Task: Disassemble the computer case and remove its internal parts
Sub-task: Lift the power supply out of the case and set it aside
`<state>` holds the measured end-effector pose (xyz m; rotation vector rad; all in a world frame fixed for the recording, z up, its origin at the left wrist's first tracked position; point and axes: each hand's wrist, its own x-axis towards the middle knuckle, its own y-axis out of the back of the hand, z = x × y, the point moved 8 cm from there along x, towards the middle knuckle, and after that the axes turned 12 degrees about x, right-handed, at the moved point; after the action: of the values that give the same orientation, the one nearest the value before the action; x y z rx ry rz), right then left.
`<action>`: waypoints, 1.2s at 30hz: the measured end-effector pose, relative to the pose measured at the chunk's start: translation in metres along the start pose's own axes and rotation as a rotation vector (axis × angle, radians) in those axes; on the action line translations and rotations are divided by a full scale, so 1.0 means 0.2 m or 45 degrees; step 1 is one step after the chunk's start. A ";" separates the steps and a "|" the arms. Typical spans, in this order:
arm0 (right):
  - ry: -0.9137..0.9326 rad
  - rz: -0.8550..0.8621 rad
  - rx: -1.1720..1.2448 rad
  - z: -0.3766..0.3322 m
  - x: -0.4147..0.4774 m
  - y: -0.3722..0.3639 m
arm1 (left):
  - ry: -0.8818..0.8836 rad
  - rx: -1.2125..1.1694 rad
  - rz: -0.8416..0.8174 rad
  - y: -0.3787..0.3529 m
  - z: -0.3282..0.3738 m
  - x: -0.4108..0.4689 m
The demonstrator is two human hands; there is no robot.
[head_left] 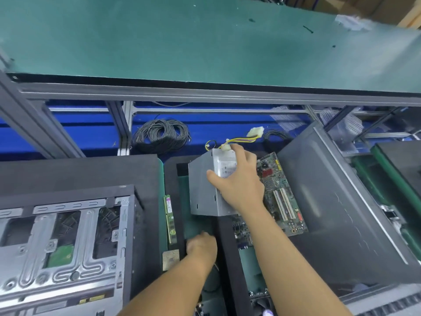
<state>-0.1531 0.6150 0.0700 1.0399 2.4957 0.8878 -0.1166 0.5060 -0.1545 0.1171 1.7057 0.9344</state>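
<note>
Right hand [237, 181]: fingers [241, 153] curl over the far top of the power supply [205, 190], thumb pressed on its near face. Firm grip. The box sits tilted; I cannot tell whether it is lifted or resting. Its wire bundle and white plug [256, 133] trail off beyond it.

Left hand [201, 245]: nearer me than the power supply, knuckles up on the black foam tray [222, 247]. Fingertips hidden, so I cannot tell if they grip anything.

Progress, judged from the layout:
- Motherboard [282, 195] is out, just right of the power supply and partly under it.
- Memory stick [170, 218] lies just left of it; a square chip [170, 260] sits to its near left.
- Side panel [341, 201] is off, right of it, past the motherboard.
- Case [68, 236], left of it, stands opened. A green board shows through the metal cage, probably a drive not yet pulled.

The green counter [205, 42] runs beyond the power supply.

Estimate: well past halfway. Remaining: set this unit down, then clear the cage.
</note>
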 end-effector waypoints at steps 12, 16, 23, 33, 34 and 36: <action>-0.135 -0.204 -0.258 -0.06 0.16 -0.34 | 0.038 -0.028 0.056 0.01 -0.03 -0.08; -0.123 -0.228 -0.325 -0.03 0.20 -0.34 | 0.067 -0.047 0.041 0.05 -0.07 -0.09; -0.084 -0.326 -0.518 0.08 0.15 -0.61 | 0.073 -0.037 -0.109 0.07 -0.08 -0.17; -0.178 -0.258 -0.517 0.26 0.16 -0.69 | 0.009 0.170 -0.079 0.20 -0.11 -0.28; -0.203 -0.284 -0.502 0.28 0.15 -0.69 | 0.006 0.170 -0.061 0.21 -0.11 -0.29; -0.269 -0.356 -0.446 0.30 0.11 -0.68 | 0.010 0.154 -0.007 0.24 -0.12 -0.32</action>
<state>-0.2117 0.5817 -0.0643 0.6171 2.1412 1.0191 -0.1313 0.4938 -0.0730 0.1894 1.7687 0.8285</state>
